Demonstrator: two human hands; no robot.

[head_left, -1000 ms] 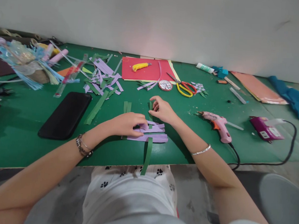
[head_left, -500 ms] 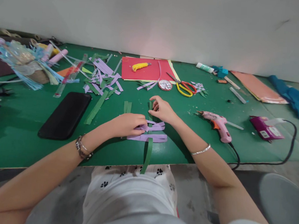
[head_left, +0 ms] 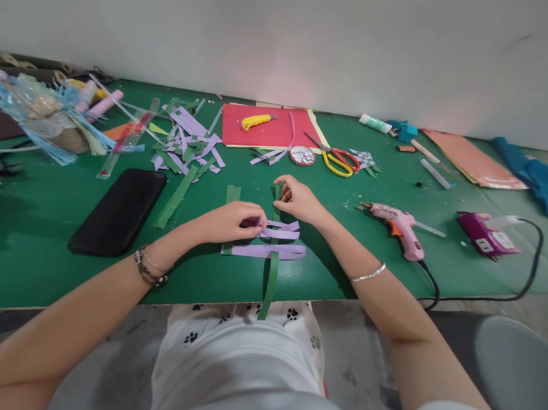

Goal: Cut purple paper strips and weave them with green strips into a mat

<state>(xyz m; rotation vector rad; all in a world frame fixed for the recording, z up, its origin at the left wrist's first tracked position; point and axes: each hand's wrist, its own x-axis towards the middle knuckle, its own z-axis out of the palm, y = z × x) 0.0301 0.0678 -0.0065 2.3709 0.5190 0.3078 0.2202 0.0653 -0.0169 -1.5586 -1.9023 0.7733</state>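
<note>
My left hand (head_left: pixel 236 221) is pinched closed on a purple paper strip (head_left: pixel 284 235), whose free end reaches right across a green strip. My right hand (head_left: pixel 299 200) has its fingers curled at the upper end of an upright green paper strip (head_left: pixel 277 214), apparently pinching it. Nearer the table edge lies a second purple strip (head_left: pixel 252 251), laid crosswise. A green strip end (head_left: pixel 270 285) comes over it and hangs down past the edge. Partly under my left hand stands another green strip (head_left: pixel 233 194); its middle is hidden.
On the left are a black phone (head_left: pixel 118 211) and a pile of purple and green strips (head_left: pixel 188 132). A yellow cutter (head_left: pixel 257 122) rests on red paper (head_left: pixel 282 137), with scissors (head_left: pixel 337 159) beside it. To the right lies a pink glue gun (head_left: pixel 398 226), its cord running to a purple socket block (head_left: pixel 488 235).
My left hand has drawn slightly left and its fingers have lifted, uncovering more of the lower purple strip. The purple strip ends moved a little left. My right hand is nearly still.
</note>
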